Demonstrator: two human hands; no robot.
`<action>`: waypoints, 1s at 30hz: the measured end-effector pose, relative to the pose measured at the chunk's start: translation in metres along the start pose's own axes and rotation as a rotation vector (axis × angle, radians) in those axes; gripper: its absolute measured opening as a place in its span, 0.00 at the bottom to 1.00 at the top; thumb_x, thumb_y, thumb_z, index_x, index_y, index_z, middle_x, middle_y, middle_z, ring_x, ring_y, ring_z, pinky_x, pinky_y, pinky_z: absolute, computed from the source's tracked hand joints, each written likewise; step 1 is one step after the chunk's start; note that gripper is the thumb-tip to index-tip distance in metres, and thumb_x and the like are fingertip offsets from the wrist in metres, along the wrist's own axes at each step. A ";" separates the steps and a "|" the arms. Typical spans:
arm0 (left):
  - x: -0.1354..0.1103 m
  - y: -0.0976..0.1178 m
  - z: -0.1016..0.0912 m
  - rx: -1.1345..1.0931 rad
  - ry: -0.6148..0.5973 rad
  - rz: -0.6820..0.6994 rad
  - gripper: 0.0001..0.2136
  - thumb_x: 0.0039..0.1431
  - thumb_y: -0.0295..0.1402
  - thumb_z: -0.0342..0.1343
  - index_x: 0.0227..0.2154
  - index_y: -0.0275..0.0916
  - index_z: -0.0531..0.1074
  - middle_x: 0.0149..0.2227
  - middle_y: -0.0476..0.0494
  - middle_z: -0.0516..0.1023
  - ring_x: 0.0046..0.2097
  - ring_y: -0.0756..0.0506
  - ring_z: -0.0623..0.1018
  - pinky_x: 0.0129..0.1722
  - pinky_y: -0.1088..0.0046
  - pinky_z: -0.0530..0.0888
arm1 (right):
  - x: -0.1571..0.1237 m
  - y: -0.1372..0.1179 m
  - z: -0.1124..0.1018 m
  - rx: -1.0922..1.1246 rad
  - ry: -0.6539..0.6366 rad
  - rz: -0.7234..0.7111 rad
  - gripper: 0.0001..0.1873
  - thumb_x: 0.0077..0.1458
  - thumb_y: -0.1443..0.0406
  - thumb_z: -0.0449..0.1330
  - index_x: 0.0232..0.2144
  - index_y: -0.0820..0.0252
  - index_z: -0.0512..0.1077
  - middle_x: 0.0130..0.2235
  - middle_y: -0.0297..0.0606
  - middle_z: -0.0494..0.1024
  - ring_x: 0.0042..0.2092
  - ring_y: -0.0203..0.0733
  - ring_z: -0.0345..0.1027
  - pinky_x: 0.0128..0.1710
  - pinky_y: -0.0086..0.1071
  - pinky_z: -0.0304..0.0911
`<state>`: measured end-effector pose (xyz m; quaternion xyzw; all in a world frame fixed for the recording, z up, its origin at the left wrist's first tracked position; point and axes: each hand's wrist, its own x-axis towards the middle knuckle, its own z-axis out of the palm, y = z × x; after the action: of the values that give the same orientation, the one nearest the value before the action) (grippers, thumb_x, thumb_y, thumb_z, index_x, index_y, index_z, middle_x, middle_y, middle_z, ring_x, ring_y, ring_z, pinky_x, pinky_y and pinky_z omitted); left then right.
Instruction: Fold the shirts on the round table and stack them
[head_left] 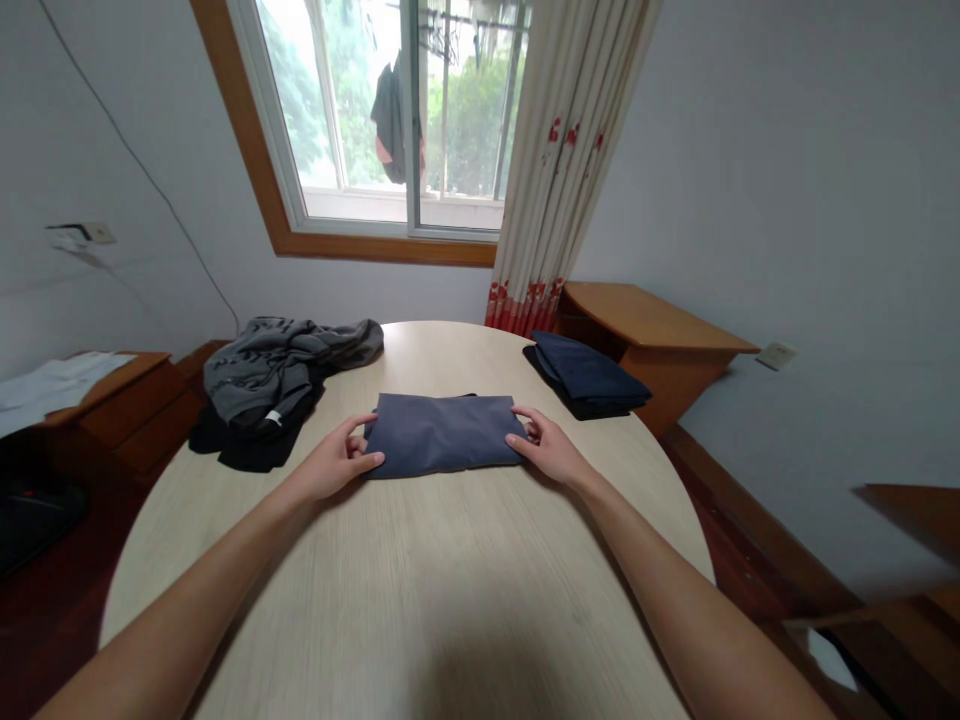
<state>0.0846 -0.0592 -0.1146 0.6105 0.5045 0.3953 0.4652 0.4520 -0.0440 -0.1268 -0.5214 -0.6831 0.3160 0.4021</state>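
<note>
A dark blue-grey garment (446,432), folded into a flat oblong, lies across the middle of the round table (450,580). At its left end my left hand (339,458) grips the edge, thumb on top and fingers behind and under. My right hand (549,446) pinches the opposite end in the same way. The garment's exact kind cannot be made out in its folded state. A bit of black shows behind its far edge.
A heap of crumpled grey clothing (274,365) rests at the table's far left over black cloth (255,448). Folded navy clothing (589,370) lies at the far right, on a black piece. Beyond stand a wooden desk (645,315), a curtain (570,160) and a window.
</note>
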 end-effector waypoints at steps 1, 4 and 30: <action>-0.001 0.001 0.000 0.025 -0.001 0.020 0.39 0.41 0.44 0.69 0.58 0.37 0.66 0.23 0.59 0.65 0.24 0.51 0.67 0.28 0.74 0.62 | 0.000 -0.001 0.001 -0.005 0.018 -0.018 0.32 0.52 0.51 0.62 0.55 0.62 0.69 0.27 0.28 0.64 0.30 0.39 0.60 0.34 0.33 0.58; 0.000 0.002 -0.004 0.116 0.032 0.083 0.32 0.43 0.42 0.67 0.53 0.38 0.70 0.23 0.59 0.64 0.25 0.51 0.66 0.28 0.73 0.63 | 0.003 -0.004 0.007 -0.034 0.132 -0.071 0.27 0.55 0.52 0.59 0.53 0.60 0.70 0.31 0.33 0.69 0.32 0.41 0.62 0.35 0.33 0.59; -0.005 0.013 -0.012 0.157 0.038 -0.294 0.45 0.41 0.48 0.69 0.62 0.34 0.63 0.21 0.54 0.73 0.20 0.48 0.69 0.20 0.74 0.60 | 0.001 0.003 0.000 -0.017 -0.014 0.193 0.25 0.51 0.53 0.65 0.46 0.64 0.74 0.24 0.32 0.72 0.27 0.39 0.65 0.29 0.32 0.57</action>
<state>0.0753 -0.0632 -0.0989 0.5572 0.6264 0.2937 0.4592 0.4533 -0.0419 -0.1286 -0.5861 -0.6351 0.3509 0.3605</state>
